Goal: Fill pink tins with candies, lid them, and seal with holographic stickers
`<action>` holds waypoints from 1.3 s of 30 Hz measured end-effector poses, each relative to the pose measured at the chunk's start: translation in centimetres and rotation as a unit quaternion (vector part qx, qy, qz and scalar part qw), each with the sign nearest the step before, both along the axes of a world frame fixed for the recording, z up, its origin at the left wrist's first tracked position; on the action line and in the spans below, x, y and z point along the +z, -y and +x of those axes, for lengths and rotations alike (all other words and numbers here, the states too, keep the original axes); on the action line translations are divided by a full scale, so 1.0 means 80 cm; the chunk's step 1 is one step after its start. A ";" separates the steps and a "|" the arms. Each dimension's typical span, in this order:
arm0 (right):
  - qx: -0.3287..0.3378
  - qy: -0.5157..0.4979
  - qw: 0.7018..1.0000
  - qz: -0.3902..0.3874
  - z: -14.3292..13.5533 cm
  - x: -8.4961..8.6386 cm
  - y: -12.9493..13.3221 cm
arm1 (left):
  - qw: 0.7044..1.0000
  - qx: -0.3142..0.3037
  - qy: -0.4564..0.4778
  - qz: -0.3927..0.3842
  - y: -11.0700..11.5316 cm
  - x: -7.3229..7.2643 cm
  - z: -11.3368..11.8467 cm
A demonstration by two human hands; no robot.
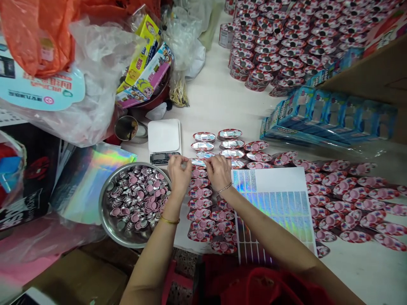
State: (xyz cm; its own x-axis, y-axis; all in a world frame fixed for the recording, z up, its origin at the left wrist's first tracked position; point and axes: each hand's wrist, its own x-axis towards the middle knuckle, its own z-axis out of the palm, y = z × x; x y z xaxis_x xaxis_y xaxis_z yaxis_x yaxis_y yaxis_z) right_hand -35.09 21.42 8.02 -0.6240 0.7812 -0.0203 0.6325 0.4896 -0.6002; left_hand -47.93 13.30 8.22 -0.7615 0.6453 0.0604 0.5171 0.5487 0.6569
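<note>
Between my two hands, a silvery holographic sticker (198, 162) lies over the top of an oval red-patterned container. My left hand (179, 176) is closed in a pinch at its left end, and my right hand (219, 171) pinches at its right end. The fingertips partly cover the sticker's ends. Just beyond, several oval containers (203, 146) carry shiny stickers across their tops. Nearer my body, other containers (200, 203) show round pink caps. Under my right forearm lies a sheet of holographic stickers (276, 184), with a blank white area at its top.
A metal bowl (103, 212) of small pink-lined caps is left of my left hand. A white scale (164, 134) and metal cup (141, 132) stand behind it. Blue packaged boxes (321, 112) and more containers (273, 46) are at back right; plastic bags (98, 63) crowd the left.
</note>
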 end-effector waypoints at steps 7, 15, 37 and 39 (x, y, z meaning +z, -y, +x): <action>0.057 0.065 0.996 0.035 -0.003 -0.008 0.003 | 0.997 0.002 -0.034 -0.068 0.002 -0.019 0.005; 0.061 -0.041 0.997 -0.015 0.012 0.002 -0.010 | 0.996 0.071 -0.027 -0.055 -0.003 -0.007 0.012; 0.122 0.026 0.992 0.029 0.204 0.029 -0.103 | 0.929 -0.339 -0.139 -0.043 -0.074 0.024 0.173; 0.119 0.030 0.992 0.018 0.203 0.030 -0.105 | 0.922 -0.347 -0.165 -0.038 -0.077 0.024 0.184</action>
State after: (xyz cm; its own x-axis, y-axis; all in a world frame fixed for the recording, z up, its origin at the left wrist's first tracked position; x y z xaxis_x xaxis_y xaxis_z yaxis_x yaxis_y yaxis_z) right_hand -18.88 29.82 10.41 -0.7888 0.6135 -0.0380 0.5314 0.6495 -0.5438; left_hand -33.19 19.44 10.16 -0.1117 0.9826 0.1485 0.9261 0.0487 0.3740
